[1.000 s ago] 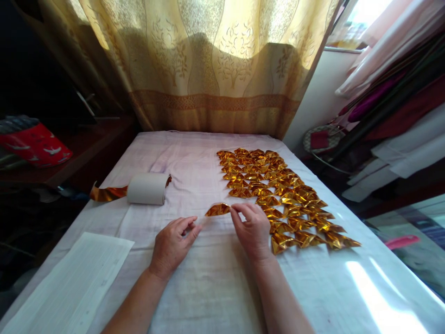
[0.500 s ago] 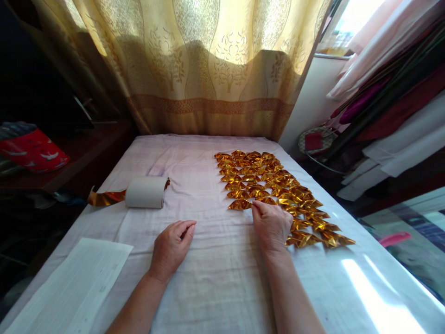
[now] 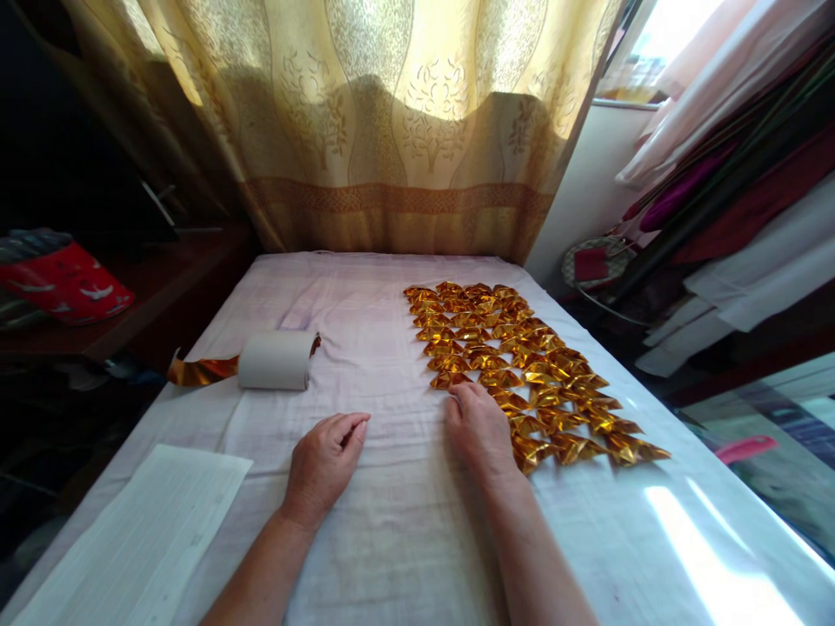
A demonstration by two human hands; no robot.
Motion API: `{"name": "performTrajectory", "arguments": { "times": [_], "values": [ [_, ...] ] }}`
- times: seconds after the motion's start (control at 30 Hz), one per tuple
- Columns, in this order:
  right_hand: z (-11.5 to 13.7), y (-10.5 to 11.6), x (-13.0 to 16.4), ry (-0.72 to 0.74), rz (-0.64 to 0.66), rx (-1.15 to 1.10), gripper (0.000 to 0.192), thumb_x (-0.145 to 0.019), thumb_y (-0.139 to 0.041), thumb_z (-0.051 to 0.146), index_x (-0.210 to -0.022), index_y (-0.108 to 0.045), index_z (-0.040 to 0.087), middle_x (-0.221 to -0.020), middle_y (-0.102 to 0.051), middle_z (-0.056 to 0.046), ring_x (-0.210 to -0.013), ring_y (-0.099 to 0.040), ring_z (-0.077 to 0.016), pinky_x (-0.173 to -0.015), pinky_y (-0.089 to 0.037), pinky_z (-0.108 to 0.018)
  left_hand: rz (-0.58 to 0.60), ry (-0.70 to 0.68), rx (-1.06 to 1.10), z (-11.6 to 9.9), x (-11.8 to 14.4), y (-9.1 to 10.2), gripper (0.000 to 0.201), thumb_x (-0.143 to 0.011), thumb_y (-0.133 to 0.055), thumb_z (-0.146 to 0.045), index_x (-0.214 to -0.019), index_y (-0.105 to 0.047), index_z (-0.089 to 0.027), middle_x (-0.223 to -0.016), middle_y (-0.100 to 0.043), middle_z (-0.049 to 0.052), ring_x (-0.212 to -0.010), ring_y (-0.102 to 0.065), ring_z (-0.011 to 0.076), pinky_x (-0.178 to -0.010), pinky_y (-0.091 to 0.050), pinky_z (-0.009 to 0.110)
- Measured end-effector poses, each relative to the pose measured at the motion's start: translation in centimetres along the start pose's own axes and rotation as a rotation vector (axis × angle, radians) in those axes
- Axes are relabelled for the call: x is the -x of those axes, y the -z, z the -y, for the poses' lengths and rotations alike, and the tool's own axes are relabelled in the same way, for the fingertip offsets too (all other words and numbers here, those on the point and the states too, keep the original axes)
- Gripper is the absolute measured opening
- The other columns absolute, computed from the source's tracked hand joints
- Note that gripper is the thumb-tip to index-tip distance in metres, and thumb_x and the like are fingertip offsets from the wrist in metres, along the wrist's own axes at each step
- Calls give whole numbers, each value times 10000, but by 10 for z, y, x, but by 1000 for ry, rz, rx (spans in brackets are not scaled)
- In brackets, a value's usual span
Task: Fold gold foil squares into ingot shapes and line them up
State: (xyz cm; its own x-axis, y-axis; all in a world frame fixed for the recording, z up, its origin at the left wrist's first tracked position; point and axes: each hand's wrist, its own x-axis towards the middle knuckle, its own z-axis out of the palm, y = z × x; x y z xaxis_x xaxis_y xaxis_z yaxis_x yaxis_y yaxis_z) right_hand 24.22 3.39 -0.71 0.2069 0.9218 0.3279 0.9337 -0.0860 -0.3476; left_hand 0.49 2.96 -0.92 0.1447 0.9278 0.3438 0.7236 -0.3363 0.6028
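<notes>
Gold folded pieces (image 3: 541,373) on a pale, lilac-tinged cloth (image 3: 378,339)
Far, a golden curtain (image 3: 434,148) patterned with leafy trees (its lower band (image 3: 391,198) rust-brown); left, a red container (image 3: 65,283) with white bird-like shapes, and a pale grey roll (image 3: 272,360) with orange-gold foil (image 3: 205,372).

We see a gold patterned curtain (image 3: 391,143) at the back, clothes (image 3: 760,248) hanging at right, and a red container (image 3: 82,283) with white bird shapes at left.

Folded gold foil piece (image 3: 445,381), one second earlier held before the person, now lies at the left edge of the foil rows (image 3: 543,372). Right hand (image 3: 481,428) has since shifted leftward; left hand's (image 3: 323,461) fingers have drawn together.
</notes>
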Motion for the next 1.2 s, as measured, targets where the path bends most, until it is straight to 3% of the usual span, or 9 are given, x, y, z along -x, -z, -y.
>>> {"name": "performTrajectory", "arguments": {
  "times": [0.2, 0.37, 0.47, 0.63, 0.73, 0.83, 0.9, 1.03, 1.2],
  "values": [
    [0, 0, -1, 20, -3, -15, 183, -873, -539, 133, -896, -708, 197, -992, -715, -82, -868, -656, -227, -754, -485, -308, -5, -4, -2, -1, 0, 0, 281, -916, -496, -360, -915, -757, -255, -894, -780, 20, -808, -728, 180, -749, -571, 274],
    [9, 1, 1, 9, -16, -49, 152, -876, -553, 174, -828, -692, 214, -922, -696, -70, -762, -632, -192, -669, -455, -281, -3, 4, 8, 2, 0, -1, 299, -917, -491, -390, -912, -757, -254, -912, -782, 24, -830, -730, 180, -762, -566, 270],
    [19, -4, 6, 33, 8, -169, 156, -868, -538, 174, -815, -676, 225, -893, -681, -35, -678, -603, -149, -626, -432, -250, -22, 20, 49, 6, 0, -4, 302, -906, -497, -401, -916, -755, -244, -906, -781, 26, -826, -729, 179, -755, -569, 264],
    [29, -20, 12, 104, 41, -408, 163, -843, -519, 167, -767, -658, 207, -827, -667, -32, -727, -622, -152, -683, -454, -236, -116, 55, 90, 13, -3, -3, 309, -911, -499, -398, -955, -742, -214, -886, -766, 35, -764, -713, 168, -715, -571, 251],
    [28, -25, 13, 90, -29, -492, 179, -851, -505, 202, -762, -661, 206, -819, -672, -43, -735, -623, -164, -692, -459, -249, -213, 19, -16, 18, -7, 4, 321, -932, -486, -400, -1048, -715, -208, -925, -734, 54, -795, -690, 178, -770, -567, 283],
    [25, -26, 12, 89, -58, -529, 196, -852, -495, 224, -749, -661, 210, -808, -674, -47, -746, -625, -171, -700, -461, -257, -369, 1, -227, 24, -15, 16, 395, -932, -489, -431, -1184, -658, -178, -1121, -667, 143, -1046, -635, 270, -964, -505, 422],
    [24, -27, 11, 92, -55, -540, 201, -849, -492, 230, -745, -662, 212, -807, -677, -48, -747, -626, -173, -703, -463, -261, -405, 74, -372, 30, -24, 25, 517, -925, -503, -461, -1310, -574, -124, -1328, -551, 227, -1225, -536, 350, -1034, -431, 517],
    [25, -29, 11, 91, -56, -556, 206, -841, -488, 234, -734, -663, 215, -806, -683, -50, -749, -631, -178, -700, -466, -268, -350, 263, -580, 43, -47, 39, 716, -917, -506, -484, -1447, -405, -14, -1536, -294, 319, -1435, -255, 449, -1097, -281, 631],
    [26, -29, 10, 83, -52, -563, 213, -838, -483, 239, -730, -664, 217, -801, -685, -52, -760, -635, -182, -701, -469, -270, -207, 355, -724, 54, -62, 47, 646, -920, -501, -442, -1409, -477, -21, -1568, -277, 286, -1451, -240, 429, -1125, -217, 636]
  ]
}}
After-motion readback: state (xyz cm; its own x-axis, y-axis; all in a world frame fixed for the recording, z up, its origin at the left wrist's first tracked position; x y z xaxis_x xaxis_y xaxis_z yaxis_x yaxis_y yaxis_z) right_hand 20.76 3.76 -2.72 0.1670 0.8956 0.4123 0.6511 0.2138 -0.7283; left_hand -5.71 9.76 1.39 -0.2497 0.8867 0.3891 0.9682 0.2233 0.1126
